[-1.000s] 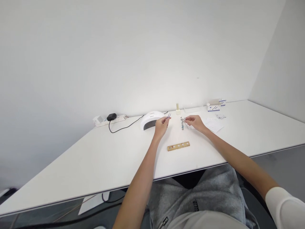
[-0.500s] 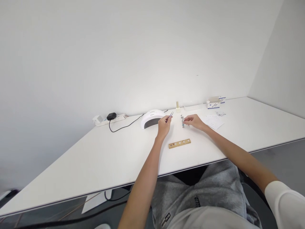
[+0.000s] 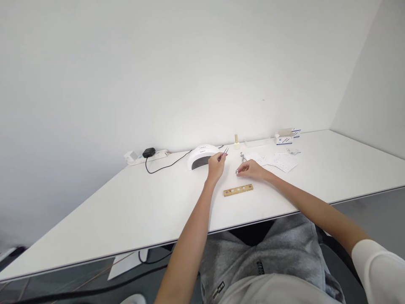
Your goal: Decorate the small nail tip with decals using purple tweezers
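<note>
Tweezers (image 3: 225, 150) stick up from my left hand (image 3: 216, 165), which is closed around them with their tips pointing away from me. My right hand (image 3: 251, 170) pinches a small silvery piece (image 3: 236, 172) just above the table; its exact kind is too small to make out. Behind that hand lie more small metallic pieces (image 3: 242, 157), partly covered by the fingers. Nearer to me, a flat wooden strip (image 3: 238, 190) with a row of several round pale spots lies on the table, apart from both hands.
A white arched lamp (image 3: 203, 157) stands behind my left hand. Farther back are a small bottle (image 3: 236, 142), a clear tray (image 3: 257, 142) and white-and-blue boxes (image 3: 284, 137). Printed papers (image 3: 281, 161) lie to the right. A black adapter (image 3: 148, 152) sits on a power strip (image 3: 158, 156).
My right hand has moved toward me and slightly left, carrying a small silvery piece away from the metallic pieces. My left hand stays nearly in place with the tweezers.
</note>
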### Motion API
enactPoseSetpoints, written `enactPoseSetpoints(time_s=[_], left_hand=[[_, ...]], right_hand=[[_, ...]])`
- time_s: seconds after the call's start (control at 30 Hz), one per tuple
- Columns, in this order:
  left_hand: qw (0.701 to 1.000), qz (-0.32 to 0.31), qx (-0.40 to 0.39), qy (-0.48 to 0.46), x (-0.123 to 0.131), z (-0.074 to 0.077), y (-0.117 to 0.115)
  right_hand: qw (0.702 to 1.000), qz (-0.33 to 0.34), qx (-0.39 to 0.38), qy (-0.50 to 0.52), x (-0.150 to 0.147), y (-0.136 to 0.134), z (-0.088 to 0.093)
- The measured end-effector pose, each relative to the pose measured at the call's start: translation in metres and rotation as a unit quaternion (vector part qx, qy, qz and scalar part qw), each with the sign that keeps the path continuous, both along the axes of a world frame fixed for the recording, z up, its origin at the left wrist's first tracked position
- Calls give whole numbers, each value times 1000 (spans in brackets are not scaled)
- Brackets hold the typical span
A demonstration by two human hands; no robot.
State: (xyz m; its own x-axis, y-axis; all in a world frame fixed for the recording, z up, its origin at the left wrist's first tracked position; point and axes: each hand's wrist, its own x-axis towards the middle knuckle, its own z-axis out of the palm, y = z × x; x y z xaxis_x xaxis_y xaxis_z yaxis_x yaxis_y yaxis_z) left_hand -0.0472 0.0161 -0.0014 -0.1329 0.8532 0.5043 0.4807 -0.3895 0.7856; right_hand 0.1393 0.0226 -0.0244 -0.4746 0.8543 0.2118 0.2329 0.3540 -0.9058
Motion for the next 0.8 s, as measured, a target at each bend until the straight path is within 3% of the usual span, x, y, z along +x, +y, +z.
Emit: enactPoseSetpoints(time_s=[0.4,0.8], left_hand=[[1000,3,-6,1,1,4,-3],[999,-13,-4,-39,-2,5,-5]], right_hand=[[996,35,43,-75,-5,3,-15],[990,94,29,-99,2,5,-6]])
